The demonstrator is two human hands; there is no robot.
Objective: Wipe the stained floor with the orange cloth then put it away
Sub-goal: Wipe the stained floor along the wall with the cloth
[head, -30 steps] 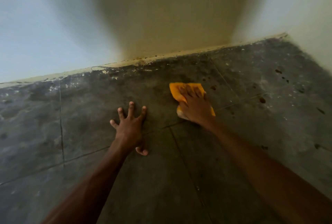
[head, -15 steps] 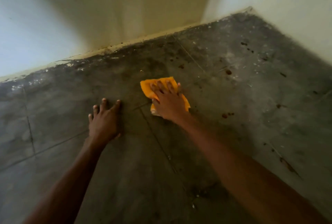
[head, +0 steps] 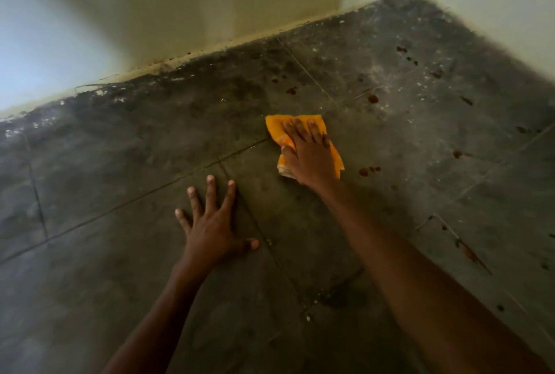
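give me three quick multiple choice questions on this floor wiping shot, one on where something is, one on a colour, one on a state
1. Where is the cloth?
A. under the right hand
B. under the left hand
C. against the wall

2. What colour is the cloth?
A. blue
B. orange
C. white

3. How is the left hand?
A. fist closed
B. gripping the cloth
C. flat, fingers spread on the floor

Answers:
1 A, the right hand presses flat on it.
2 B, orange shows around the fingers.
3 C, its palm rests empty on the floor.
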